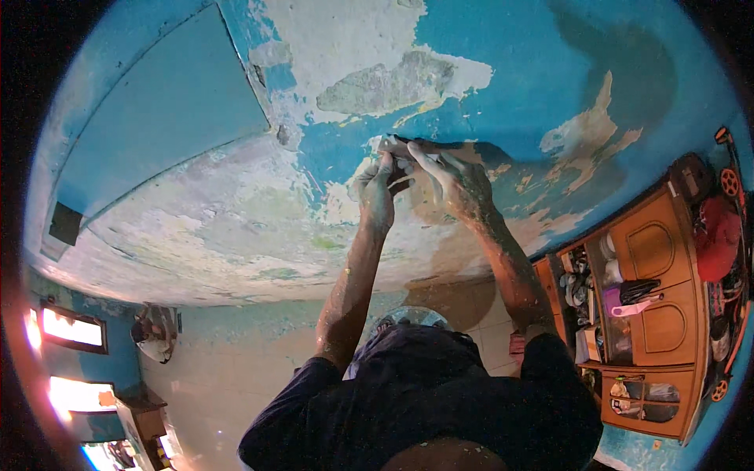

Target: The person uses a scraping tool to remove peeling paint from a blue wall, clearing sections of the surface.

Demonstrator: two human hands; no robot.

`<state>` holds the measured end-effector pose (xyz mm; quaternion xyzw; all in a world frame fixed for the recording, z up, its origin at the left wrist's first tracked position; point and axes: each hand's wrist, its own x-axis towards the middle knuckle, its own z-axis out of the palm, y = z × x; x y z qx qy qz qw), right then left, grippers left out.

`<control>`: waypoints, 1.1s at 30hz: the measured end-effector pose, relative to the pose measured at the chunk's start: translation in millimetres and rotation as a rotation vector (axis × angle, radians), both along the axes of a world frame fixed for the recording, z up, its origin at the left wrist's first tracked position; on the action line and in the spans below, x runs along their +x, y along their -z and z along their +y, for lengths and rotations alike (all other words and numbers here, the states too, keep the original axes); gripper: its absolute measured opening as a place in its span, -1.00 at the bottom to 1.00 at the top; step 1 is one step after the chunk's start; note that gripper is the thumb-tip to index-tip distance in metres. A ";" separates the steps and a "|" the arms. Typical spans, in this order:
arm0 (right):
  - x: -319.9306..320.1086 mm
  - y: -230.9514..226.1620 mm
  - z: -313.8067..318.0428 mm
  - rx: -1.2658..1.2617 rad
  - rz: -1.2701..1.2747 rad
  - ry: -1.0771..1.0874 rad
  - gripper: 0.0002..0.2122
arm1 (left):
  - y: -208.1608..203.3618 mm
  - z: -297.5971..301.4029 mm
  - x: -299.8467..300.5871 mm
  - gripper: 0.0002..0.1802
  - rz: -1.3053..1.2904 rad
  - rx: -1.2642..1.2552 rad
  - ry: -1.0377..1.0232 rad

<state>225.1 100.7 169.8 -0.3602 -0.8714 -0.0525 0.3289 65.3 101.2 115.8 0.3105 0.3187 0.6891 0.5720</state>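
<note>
Both my hands are raised to a wall [510, 71] with blue paint that has peeled away in wide patches down to pale, rough plaster. My left hand [377, 187] has its thumb pointing up and its fingers curled. Close beside it, my right hand [462, 187] reaches in with its index finger stretched toward the left thumb. Their fingertips meet at a small greyish piece [395, 146] against the wall; its kind is not clear. Pale dust and paint flecks coat both hands and forearms. The palms are partly hidden.
To the right stands an orange-brown wooden cabinet [656, 271] with shelves of household items. A red bag [715, 235] is beside it. A blue panel [169, 118] is set in the wall at upper left. Another person [155, 334] is far left, near bright windows [75, 330]. Below lies a tiled floor [212, 385].
</note>
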 end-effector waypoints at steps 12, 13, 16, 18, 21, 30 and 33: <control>-32.3 90.9 -36.6 -0.345 0.462 -0.174 -0.41 | 31.7 -13.2 0.2 -0.86 0.099 0.108 -0.198; -39.5 95.9 -37.6 -0.350 0.477 -0.145 -0.41 | 30.3 -13.2 0.1 -0.84 0.066 0.097 -0.217; -62.8 107.1 -37.1 -0.300 0.523 -0.103 -0.43 | 23.4 -15.3 -5.7 -0.82 0.062 0.067 -0.224; -78.2 114.4 -31.6 -0.160 0.580 -0.066 -0.44 | 23.7 -12.4 -11.0 -0.81 0.095 0.050 -0.206; -101.5 102.3 -29.8 -0.160 0.698 -0.101 -0.44 | 12.9 -16.1 -19.3 -0.80 0.301 0.042 -0.189; -119.6 92.8 -14.9 -0.045 0.821 -0.015 -0.45 | -33.0 -10.5 -22.9 -0.75 0.437 0.052 -0.219; -122.2 59.0 -12.7 -0.064 0.825 0.000 -0.49 | -45.8 3.1 -35.2 -0.73 0.753 0.136 -0.359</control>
